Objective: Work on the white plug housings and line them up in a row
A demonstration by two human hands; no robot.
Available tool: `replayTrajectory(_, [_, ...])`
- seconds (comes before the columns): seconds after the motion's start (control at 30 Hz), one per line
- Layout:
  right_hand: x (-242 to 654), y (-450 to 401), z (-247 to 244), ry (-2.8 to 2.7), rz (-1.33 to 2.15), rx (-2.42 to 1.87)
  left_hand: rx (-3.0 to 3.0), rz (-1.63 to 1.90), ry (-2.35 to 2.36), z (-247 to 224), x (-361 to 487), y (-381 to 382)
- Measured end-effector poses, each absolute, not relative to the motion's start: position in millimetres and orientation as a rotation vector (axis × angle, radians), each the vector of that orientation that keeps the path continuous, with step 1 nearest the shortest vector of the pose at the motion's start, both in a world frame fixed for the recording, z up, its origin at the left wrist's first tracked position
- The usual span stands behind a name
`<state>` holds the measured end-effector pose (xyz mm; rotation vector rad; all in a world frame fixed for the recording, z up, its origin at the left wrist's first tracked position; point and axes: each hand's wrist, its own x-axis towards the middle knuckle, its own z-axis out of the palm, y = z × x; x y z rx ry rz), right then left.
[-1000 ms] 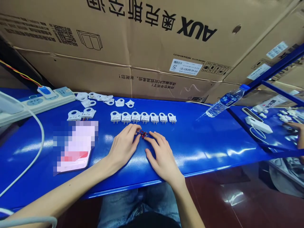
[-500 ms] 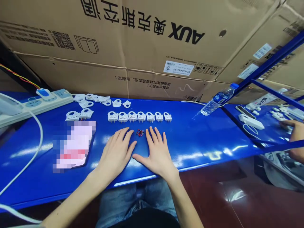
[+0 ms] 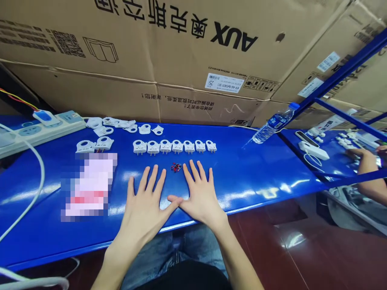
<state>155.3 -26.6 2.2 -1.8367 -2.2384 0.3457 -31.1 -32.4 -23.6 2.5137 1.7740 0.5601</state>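
My left hand [image 3: 144, 207] and my right hand [image 3: 200, 198] lie flat on the blue table [image 3: 242, 177], fingers spread, holding nothing, with their thumbs meeting. Just beyond the fingertips lies a small heap of red and metal pieces [image 3: 175, 167], untouched. Farther back stands a row of several white plug bodies [image 3: 177, 146] with metal pins. Two similar plugs [image 3: 94, 144] sit to the left, and loose white plug shells [image 3: 121, 125] lie along the back edge.
A pixelated pink-white item [image 3: 89, 187] lies left of my hands. A power strip [image 3: 39, 133] and white cable [image 3: 33, 189] run along the left. A water bottle [image 3: 273, 125] lies at the right. Cardboard boxes [image 3: 145, 52] line the back. A co-worker's hand [image 3: 356, 155] works beyond a blue rail.
Since the oldest frame, both hands have let go of the red pieces and drawn back toward me. They now lie flatter, fingers spread, thumbs meeting. The camera view has shifted slightly.
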Motion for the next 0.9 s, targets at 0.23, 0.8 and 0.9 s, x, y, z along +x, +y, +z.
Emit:
replayTrajectory(0.23, [157.9, -25.3, 2.3, -2.295, 0.360, -1.837, 2.485, 0.576, 1.779, -27.2, -30.9, -34.3])
replayTrajectory(0.8, [163.5, -21.3, -1.5, -2.348, 0.350, -1.804, 2.514, 0.545, 1.726, -23.6, -35.3, -32.9])
replayTrajectory(0.9, [163.6, -21.1, 0.2, -2.352, 0.346, -1.798, 2.528, 0.513, 1.721, -20.4, -35.0, -32.5])
